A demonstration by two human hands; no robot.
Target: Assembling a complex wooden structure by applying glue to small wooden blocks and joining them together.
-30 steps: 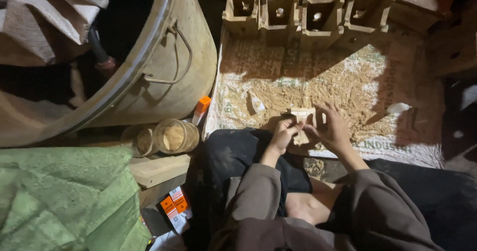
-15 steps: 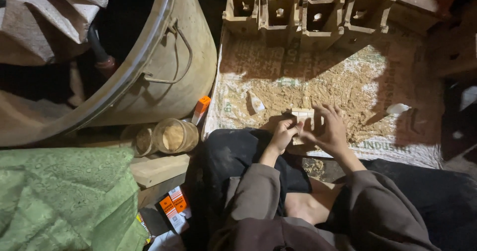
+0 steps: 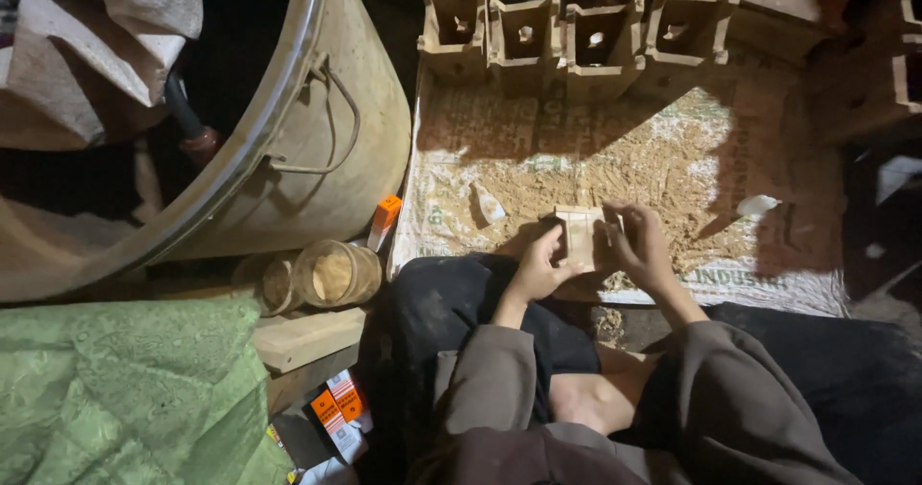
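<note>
Your left hand (image 3: 540,266) and your right hand (image 3: 642,245) both gripped a small pale wooden block (image 3: 582,233), fingers curled onto its left and right edges, with the block held low over the near part of a sawdust-strewn woven sack (image 3: 768,254) spread on the ground. The block sat between the two hands, touching both; how firmly the fingers clenched could not be told from the head view.

Sawdust (image 3: 615,168) lay thick across the middle of the sack. A small pale scrap (image 3: 487,203) lay on it just left of your left hand, and a white scrap (image 3: 757,205) lay to the right, well apart from your right hand. Along the far edge of the sack stood a row of wooden box-like pieces (image 3: 567,38), side by side and open toward you, each with a hole in its back wall.

To the left a big metal drum (image 3: 327,158) with a wire handle leaned close to the sack's left edge, crowding that side. An orange-capped tube (image 3: 383,220) lay between drum and sack. Nearer you, two short cylindrical wooden pieces (image 3: 322,276) lay on their sides, next to a plank (image 3: 307,336). A green cloth (image 3: 125,399) covered the near left corner, and small orange and white packets (image 3: 336,410) lay beside your knee. Your dark trouser leg (image 3: 451,303) pressed up against the sack's near edge, right under your left wrist.
</note>
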